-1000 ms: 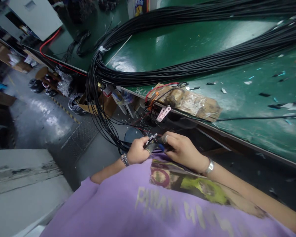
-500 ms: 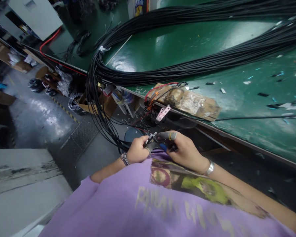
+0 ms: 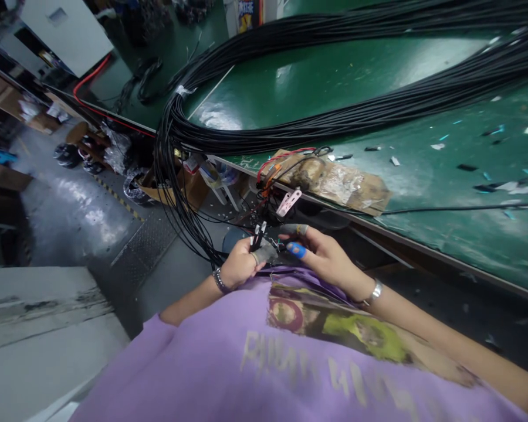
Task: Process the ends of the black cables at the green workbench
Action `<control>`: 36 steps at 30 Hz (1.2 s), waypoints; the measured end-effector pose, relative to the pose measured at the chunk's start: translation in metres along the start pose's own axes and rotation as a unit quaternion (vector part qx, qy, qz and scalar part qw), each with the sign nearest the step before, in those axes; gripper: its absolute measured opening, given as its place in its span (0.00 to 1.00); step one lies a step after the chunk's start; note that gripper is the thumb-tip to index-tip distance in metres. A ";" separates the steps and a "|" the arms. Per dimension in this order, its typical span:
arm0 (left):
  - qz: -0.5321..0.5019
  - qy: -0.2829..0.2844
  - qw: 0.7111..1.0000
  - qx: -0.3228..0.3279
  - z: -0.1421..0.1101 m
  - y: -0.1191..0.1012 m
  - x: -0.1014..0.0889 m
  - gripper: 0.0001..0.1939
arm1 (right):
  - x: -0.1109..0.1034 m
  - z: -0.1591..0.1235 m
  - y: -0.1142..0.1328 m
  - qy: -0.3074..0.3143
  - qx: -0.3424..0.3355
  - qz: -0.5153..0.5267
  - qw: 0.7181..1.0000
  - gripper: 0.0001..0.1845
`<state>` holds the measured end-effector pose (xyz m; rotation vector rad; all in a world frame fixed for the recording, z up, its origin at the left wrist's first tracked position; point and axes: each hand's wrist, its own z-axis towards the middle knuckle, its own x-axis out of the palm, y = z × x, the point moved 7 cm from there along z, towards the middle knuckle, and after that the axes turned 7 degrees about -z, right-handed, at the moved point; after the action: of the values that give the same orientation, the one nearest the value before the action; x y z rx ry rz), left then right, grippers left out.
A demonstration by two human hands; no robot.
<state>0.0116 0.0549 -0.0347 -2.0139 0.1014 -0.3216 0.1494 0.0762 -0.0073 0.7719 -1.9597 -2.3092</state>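
Cables (image 3: pixel 257 236) look light, springy; I'd grip near the ends (image 3: pixel 263 226). Left hand (image 3: pixel 240 264) pinches them; right hand (image 3: pixel 334 261), three o'clock, fingers narrowly parted.

We saw a smooth, plastic-looking sheen on the long looped bundle of black cables (image 3: pixel 255 140) and a high gloss on the flat green tabletop (image 3: pixel 330 76). Our loose purple shirt (image 3: pixel 189 357) was creased, matt cloth; our broad silver bracelet (image 3: pixel 375 291) was shiny metal. The flat brown cardboard strip (image 3: pixel 374 196) looked rough under crinkled clear film (image 3: pixel 341 179), and we took the slim pink piece (image 3: pixel 289 203) for smooth plastic.
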 end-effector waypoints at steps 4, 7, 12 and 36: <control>0.003 0.014 1.000 -0.018 -0.001 0.000 0.006 0.23 | 0.012 0.008 -0.012 0.039 0.057 0.051 0.996 0.15; 0.005 0.022 0.999 -0.026 -0.002 0.001 0.006 0.23 | 0.009 0.009 -0.029 -0.005 0.125 0.050 0.991 0.18; -0.041 -0.025 0.999 -0.019 0.002 0.006 -0.005 0.23 | 0.004 0.000 -0.037 -0.074 0.152 0.104 0.980 0.16; 0.041 -0.088 0.995 0.028 0.002 0.006 -0.005 0.13 | 0.021 0.003 -0.024 -0.072 0.125 0.165 0.976 0.18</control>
<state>0.0073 0.0549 -0.0416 -1.9674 0.0627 -0.0937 0.1366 0.0776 -0.0367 0.2611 -2.2652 -2.0020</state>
